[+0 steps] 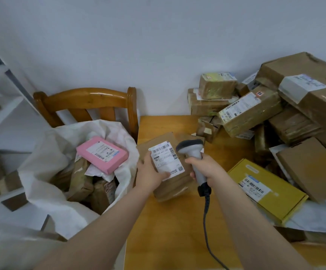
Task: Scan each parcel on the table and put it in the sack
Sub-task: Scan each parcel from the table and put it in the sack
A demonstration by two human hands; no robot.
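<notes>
Fingers [147, 157] of the left hand [151, 172] grip the left side of a taped brown cardboard parcel [173, 185], thumb flat on its glossy white label [166, 160]. The right hand [207, 168] wraps a smooth grey handheld scanner [192, 151], its head beside the label. The parcel is at the wooden counter [177, 227]'s left edge, beside the slack white woven sack [47, 152]; stacked brown boxes [255, 112] crowd the right; open wood nearer the person

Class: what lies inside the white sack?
A pink box lies on top of several brown parcels in the sack. Whatever lies deeper is covered.
</notes>
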